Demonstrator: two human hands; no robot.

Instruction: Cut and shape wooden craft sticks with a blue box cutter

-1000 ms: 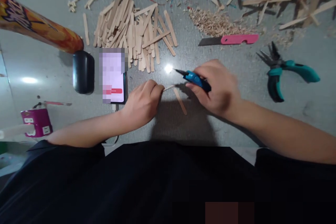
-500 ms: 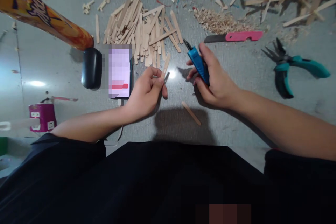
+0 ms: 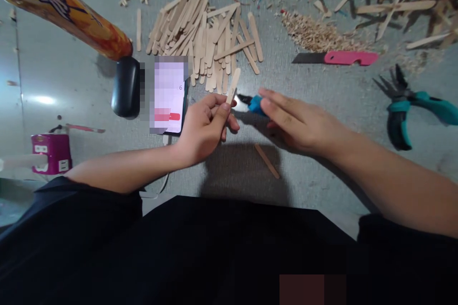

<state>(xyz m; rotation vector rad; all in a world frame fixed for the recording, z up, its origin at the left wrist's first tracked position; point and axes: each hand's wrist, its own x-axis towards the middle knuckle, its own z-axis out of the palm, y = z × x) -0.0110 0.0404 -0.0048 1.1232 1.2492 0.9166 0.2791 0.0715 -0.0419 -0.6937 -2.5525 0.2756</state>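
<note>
Half-hiding cutter (image 3: 255, 104): right hand (image 3: 304, 126); left hand (image 3: 203, 128) pinches stick (image 3: 233, 85).

Loose black short-sleeved shirt (image 3: 229, 248), wide sleeves (image 3: 103, 202) to the elbows, bare forearms (image 3: 125, 171).

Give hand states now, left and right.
Left hand: closed on a wooden craft stick.
Right hand: stretched flat over the blue-handled cutters; whether it grips them cannot be told.
</note>
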